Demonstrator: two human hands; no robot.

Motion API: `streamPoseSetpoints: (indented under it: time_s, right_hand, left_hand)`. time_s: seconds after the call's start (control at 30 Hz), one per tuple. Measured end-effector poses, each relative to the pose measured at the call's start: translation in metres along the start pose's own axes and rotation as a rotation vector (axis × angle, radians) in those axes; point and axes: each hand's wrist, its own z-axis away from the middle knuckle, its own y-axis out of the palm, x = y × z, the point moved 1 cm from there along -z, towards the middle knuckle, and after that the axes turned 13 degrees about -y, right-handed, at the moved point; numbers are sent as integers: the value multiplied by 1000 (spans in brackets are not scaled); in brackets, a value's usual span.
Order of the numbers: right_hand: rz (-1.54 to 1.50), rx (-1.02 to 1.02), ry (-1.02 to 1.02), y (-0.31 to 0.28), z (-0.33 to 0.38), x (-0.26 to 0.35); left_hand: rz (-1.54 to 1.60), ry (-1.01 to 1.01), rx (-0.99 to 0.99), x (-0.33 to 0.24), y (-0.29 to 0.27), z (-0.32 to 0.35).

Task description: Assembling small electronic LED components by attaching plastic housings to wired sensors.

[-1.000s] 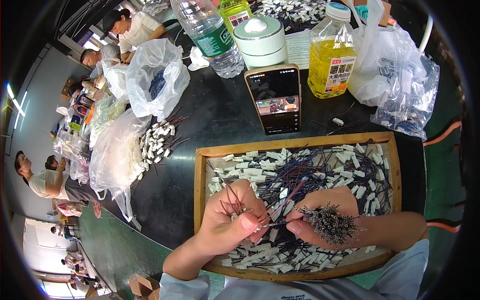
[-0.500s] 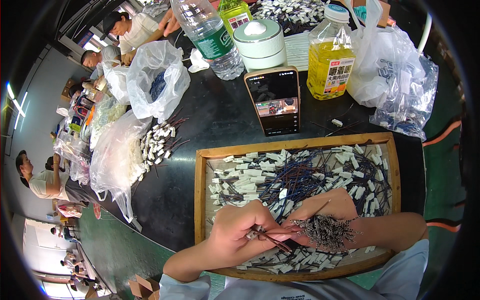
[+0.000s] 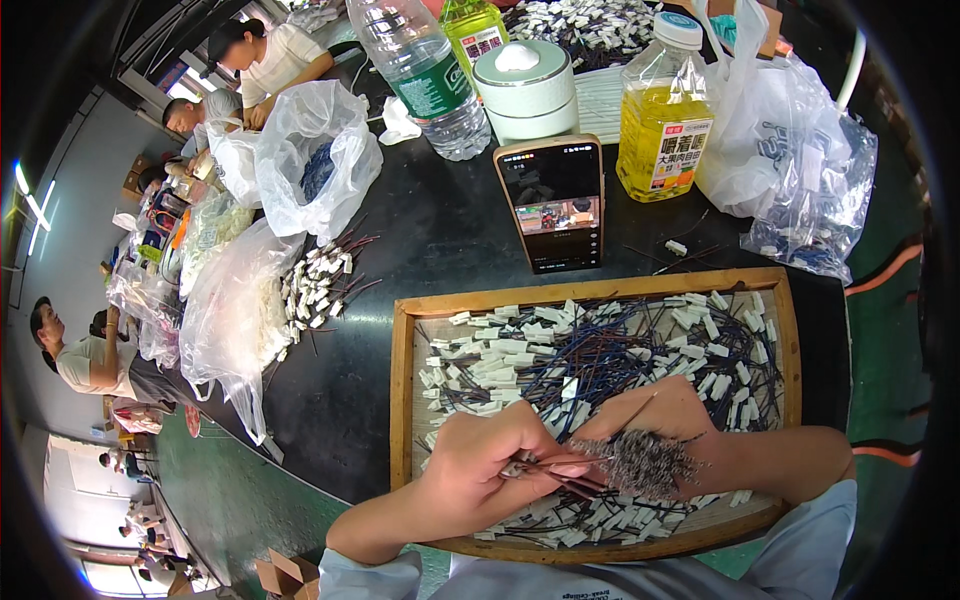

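Both my hands meet over the near part of a wooden tray [image 3: 402, 400] full of wires with white plastic connectors [image 3: 500, 345]. My left hand [image 3: 470, 455] is closed around a few brown wires [image 3: 565, 475], whose pale ends show between its fingers. My right hand [image 3: 680, 405] is closed around a thick bundle of wires [image 3: 652, 465], its many small silver metal tips fanned toward me. The brown wires reach across to the bundle, where the fingers of both hands come close together. The bundle's wires are mostly hidden behind its tips and my right hand.
Beyond the tray stand a phone [image 3: 553, 205], a pale green container [image 3: 525, 95], a water bottle [image 3: 425, 85] and a yellow drink bottle [image 3: 665, 115]. Plastic bags [image 3: 235, 310] and a connector pile [image 3: 318, 285] lie left, more bags [image 3: 770, 130] right. People [image 3: 285, 60] sit at the far left.
The brown wires in my left hand have swung toward the bundle. My right hand's bundle has tilted slightly. A hand near the water bottle at the top has gone out of view.
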Motion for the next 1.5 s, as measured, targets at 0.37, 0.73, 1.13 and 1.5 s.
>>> streamPoseSetpoints:
  time_s: [0.37, 0.73, 1.13, 1.5]
  right_hand:
    - [197, -45, -98, -4, 0, 4]
    - [209, -295, 162, 3, -5, 15]
    - [-13, -549, 232, 9, -3, 7]
    - [101, -219, 244, 5, 0, 10]
  left_hand:
    - [274, -136, -131, 4, -15, 5]
    - [311, -325, -238, 4, -20, -3]
    - [1281, -461, -234, 12, -27, -21]
    - [826, -185, -35, 13, -14, -8]
